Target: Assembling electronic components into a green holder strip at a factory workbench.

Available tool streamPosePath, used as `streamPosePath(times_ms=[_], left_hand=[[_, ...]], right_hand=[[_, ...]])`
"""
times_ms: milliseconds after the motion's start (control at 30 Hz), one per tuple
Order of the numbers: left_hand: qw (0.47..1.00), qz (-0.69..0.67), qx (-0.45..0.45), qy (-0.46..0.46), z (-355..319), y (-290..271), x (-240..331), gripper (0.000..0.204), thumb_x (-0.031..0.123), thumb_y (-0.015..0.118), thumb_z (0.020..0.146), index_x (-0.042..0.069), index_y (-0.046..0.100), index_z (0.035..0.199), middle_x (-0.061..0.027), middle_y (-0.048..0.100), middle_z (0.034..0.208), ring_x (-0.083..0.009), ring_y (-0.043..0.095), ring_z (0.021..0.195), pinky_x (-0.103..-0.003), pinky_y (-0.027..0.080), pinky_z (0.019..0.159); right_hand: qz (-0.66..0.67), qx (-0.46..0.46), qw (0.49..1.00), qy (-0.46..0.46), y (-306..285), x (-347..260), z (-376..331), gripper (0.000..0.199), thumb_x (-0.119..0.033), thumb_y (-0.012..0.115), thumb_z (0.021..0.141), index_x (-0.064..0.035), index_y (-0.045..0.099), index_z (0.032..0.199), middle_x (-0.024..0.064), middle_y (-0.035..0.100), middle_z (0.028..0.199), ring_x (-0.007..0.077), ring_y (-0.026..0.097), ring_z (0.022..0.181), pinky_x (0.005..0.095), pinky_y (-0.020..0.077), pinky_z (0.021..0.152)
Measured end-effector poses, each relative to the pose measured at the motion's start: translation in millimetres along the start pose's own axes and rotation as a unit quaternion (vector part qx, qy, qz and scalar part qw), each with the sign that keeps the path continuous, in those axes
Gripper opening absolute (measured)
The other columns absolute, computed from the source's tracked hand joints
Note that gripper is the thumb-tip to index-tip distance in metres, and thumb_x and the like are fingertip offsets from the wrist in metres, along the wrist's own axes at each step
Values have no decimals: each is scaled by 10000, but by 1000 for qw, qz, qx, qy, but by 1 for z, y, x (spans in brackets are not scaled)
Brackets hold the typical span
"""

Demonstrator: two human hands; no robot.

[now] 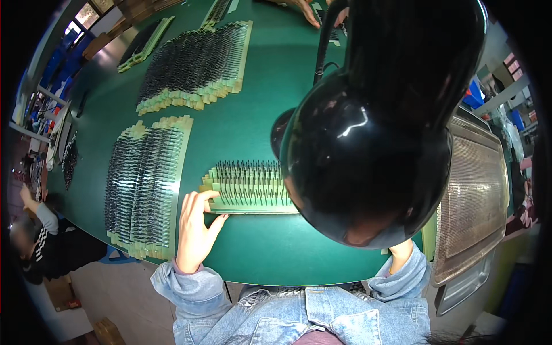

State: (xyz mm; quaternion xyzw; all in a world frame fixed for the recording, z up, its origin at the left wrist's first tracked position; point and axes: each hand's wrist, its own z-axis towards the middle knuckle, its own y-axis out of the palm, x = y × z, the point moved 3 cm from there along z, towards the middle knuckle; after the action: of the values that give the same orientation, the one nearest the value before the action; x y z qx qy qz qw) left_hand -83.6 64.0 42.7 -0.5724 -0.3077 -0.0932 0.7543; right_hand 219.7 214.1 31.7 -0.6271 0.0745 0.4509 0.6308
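In front of me on the green table lies a stack of pale green strips (247,192) with rows of black pins standing up from them. My left hand (197,227) grips the left end of this stack, fingers over the end and thumb at the front edge. A large glossy black lamp head (368,155) covers the stack's right end. Of my right hand (401,250), only the wrist and a bit of the back show below the lamp; its fingers are hidden, so what it touches cannot be seen.
Left of the stack lies a bundle of similar pin strips (144,187), with another bundle (195,66) farther back. A brown mesh tray (474,195) stands at the right edge. Another person's hands (307,11) work at the far side; someone else sits at the left.
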Motion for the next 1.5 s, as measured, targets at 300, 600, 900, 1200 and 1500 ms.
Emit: streamPosePath(times_ms=[300,600,900,1200,1500], left_hand=[[998,25,-32,54,-6,1,4,181,-20,605,607,25,563,777,-81,407,732,-234,433,711,-334,376,634],[940,-300,-57,-154,-24,-19,1,39,-49,529,744,-33,526,779,-82,581,622,-133,565,553,-235,445,538],[885,-425,-40,-185,-15,-24,8,98,-56,484,750,-86,478,842,-121,564,592,-184,572,488,-236,463,484],[865,-465,-48,-184,-15,-28,2,110,-74,468,700,-99,482,806,-151,562,603,-240,580,467,-299,486,469],[848,-498,-9,-182,-18,-33,14,153,-18,528,676,-113,487,788,-145,565,652,-245,585,464,-288,486,451]], right_hand=[[-39,-59,997,-41,-11,-3,0,442,-198,683,624,-39,537,1009,98,522,1001,274,472,899,361,350,803],[227,6,971,78,-24,-17,-4,146,19,588,666,-5,560,807,65,540,737,168,524,692,272,415,645],[401,29,893,201,-23,-2,-12,138,-22,461,780,72,562,780,97,561,656,139,538,604,231,431,575],[478,7,870,124,-29,3,-18,135,-51,496,727,53,516,644,88,539,633,126,522,560,236,423,528],[500,99,846,158,-24,-5,-15,258,-155,480,767,81,582,737,132,584,703,156,532,559,243,414,515]])
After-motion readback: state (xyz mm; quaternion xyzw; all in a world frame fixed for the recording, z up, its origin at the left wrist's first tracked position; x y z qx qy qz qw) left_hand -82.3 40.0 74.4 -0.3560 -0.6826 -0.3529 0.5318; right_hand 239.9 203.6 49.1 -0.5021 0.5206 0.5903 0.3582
